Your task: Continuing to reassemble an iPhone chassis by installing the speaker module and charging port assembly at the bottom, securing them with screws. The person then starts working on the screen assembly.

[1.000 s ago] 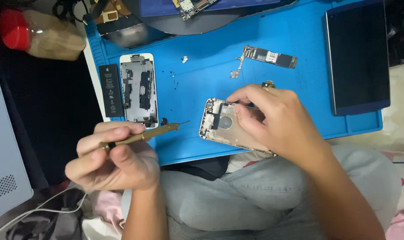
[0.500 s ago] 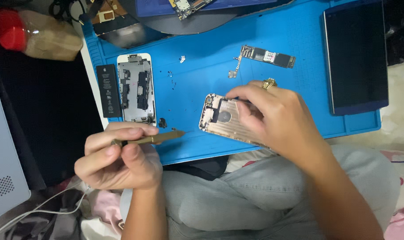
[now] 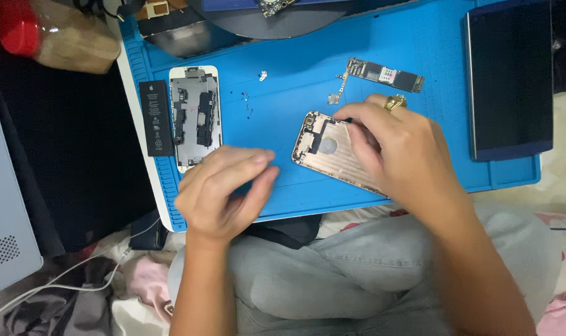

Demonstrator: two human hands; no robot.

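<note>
Big blue work mat (image 3: 420, 56) fills the top of the view, its near edge over the lap. At three o'clock a dark tablet (image 3: 510, 78) crowds the right rim. Centre mat, the gold phone back housing (image 3: 332, 152) lies tilted, its lower end near the mat's front edge. Right hand (image 3: 398, 155) is planted on it, fingers curled, fingertips pinching at the housing's top edge. Left hand (image 3: 224, 190), at seven o'clock from the housing, hovers with fingers loosely bent, thumb close to forefinger; whether it grips anything, I cannot tell. Open blue between the hands. At ten o'clock, the silver phone frame (image 3: 196, 115), black battery (image 3: 156, 118) beside it. At twelve, the logic board (image 3: 385, 74).
</note>
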